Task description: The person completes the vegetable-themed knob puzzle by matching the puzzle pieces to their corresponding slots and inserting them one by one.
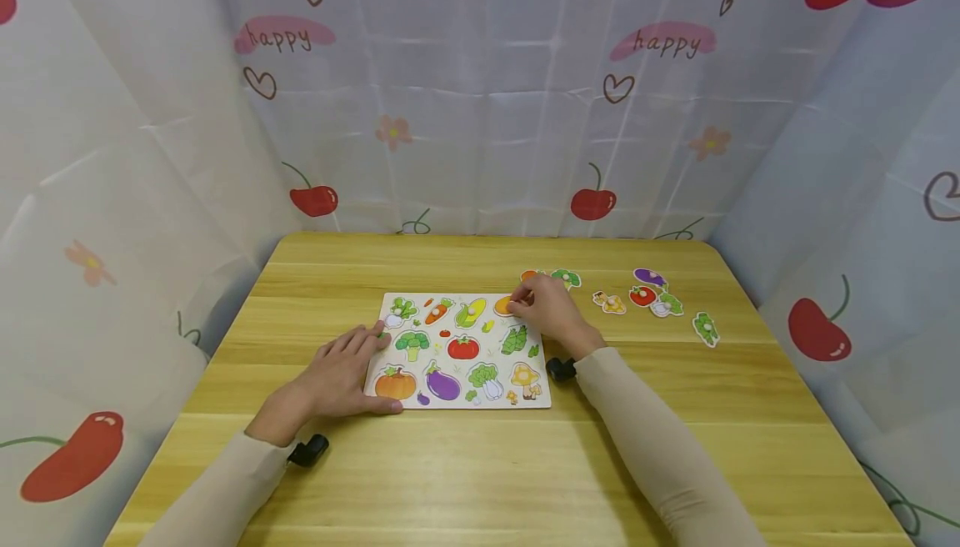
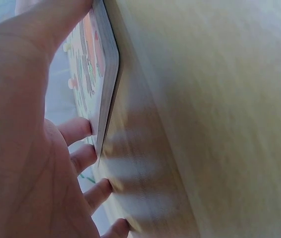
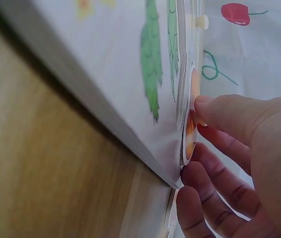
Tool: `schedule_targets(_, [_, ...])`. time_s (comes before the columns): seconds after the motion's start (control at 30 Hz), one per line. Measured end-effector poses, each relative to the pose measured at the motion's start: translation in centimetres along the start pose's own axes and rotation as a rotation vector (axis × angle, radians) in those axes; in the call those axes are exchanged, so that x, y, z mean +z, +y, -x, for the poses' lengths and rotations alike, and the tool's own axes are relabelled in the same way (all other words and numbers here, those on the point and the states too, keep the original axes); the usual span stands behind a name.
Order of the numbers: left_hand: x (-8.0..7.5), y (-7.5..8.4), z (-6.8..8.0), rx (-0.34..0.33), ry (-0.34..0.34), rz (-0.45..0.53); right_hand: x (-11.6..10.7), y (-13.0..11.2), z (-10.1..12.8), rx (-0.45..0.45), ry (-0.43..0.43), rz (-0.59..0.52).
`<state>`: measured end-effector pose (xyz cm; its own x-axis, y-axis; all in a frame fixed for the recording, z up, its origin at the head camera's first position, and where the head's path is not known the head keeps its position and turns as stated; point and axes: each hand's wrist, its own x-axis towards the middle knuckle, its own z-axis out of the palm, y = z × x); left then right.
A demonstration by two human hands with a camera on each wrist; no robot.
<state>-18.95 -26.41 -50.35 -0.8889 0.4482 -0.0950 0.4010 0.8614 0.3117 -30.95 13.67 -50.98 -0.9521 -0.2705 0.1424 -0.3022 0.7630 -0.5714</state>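
Orange piece (image 1: 502,306) at board (image 1: 490,353) corner, hands (image 1: 341,374) (image 1: 553,308) touching both.

The tabletop (image 1: 487,480) looks like smooth wood with a soft sheen. The board (image 1: 490,348) has a smooth printed face and a matt, plywood-like edge (image 2: 111,69). At twelve o'clock from it, the creased hanging sheet (image 1: 487,138) looks thin, faintly glossy; at four, the sleeve (image 1: 652,439) is matt cloth; at eight, the wrist camera (image 1: 311,450) looks like plastic.
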Motion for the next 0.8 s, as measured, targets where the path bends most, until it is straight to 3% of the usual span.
schedule_targets(0.8, [0.3,-0.1,0.0,0.004,0.005,-0.003,0.1,0.9,0.6,0.019,-0.028,-0.047])
